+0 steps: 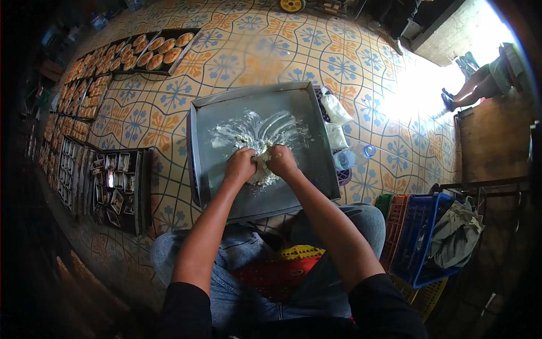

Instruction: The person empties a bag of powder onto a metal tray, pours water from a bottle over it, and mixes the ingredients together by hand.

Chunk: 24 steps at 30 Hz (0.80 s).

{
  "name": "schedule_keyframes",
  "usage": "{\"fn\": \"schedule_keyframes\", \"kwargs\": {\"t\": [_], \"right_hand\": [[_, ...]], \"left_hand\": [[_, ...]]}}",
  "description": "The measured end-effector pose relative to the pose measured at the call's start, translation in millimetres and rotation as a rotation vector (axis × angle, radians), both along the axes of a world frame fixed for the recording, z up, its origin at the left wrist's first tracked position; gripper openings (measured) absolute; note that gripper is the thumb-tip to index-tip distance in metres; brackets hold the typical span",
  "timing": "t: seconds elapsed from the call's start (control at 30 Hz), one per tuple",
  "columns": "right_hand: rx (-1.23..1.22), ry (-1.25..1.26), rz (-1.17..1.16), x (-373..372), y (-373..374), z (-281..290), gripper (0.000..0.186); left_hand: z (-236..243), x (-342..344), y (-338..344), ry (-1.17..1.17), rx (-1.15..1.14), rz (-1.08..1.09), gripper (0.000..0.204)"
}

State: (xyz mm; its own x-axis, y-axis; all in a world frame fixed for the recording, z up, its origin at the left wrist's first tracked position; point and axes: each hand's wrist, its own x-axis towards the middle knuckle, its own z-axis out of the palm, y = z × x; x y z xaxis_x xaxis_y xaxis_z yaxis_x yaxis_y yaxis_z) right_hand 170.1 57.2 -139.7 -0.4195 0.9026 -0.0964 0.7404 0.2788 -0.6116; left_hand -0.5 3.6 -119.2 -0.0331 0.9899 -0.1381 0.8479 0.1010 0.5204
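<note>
Between my knees stands a square grey metal tray (214, 169) with raised sides. A heap of white flour and crumbly dough (262, 164) lies in its middle, with smeared white streaks fanning out beyond it. My left hand (241, 165) is curled into the left side of the heap, fingers closed. My right hand (281, 159) is curled into the right side, with some dough stuck on it. The fingertips of both hands are buried or turned away, so how much dough each one grips is partly hidden.
Plastic bags of white powder (336, 110) and a clear bottle with a blue cap (353, 157) lie along the tray's right side. Baked goods on trays (164, 52) and metal moulds (117, 186) are at left. Stacked crates (420, 237) stand at right. Another person's legs (474, 85) show at far right.
</note>
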Motion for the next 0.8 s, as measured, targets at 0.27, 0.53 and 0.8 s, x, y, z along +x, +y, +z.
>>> {"fn": "schedule_keyframes", "kwargs": {"t": [0.27, 0.53, 0.8], "right_hand": [[0.036, 0.1, 0.034, 2.1, 19.7, 10.1, 0.024], [0.184, -0.044, -0.05, 2.2, 15.9, -12.7, 0.03], [0.162, 0.018, 0.174, 12.6, 34.8, -46.6, 0.018]], "left_hand": [[-21.6, -21.4, 35.9, -0.042, 0.186, 0.212, 0.035], [-19.7, -2.3, 14.0, 0.154, 0.207, 0.021, 0.03], [-15.0, -12.9, 27.0, -0.105, 0.02, -0.037, 0.02]]}}
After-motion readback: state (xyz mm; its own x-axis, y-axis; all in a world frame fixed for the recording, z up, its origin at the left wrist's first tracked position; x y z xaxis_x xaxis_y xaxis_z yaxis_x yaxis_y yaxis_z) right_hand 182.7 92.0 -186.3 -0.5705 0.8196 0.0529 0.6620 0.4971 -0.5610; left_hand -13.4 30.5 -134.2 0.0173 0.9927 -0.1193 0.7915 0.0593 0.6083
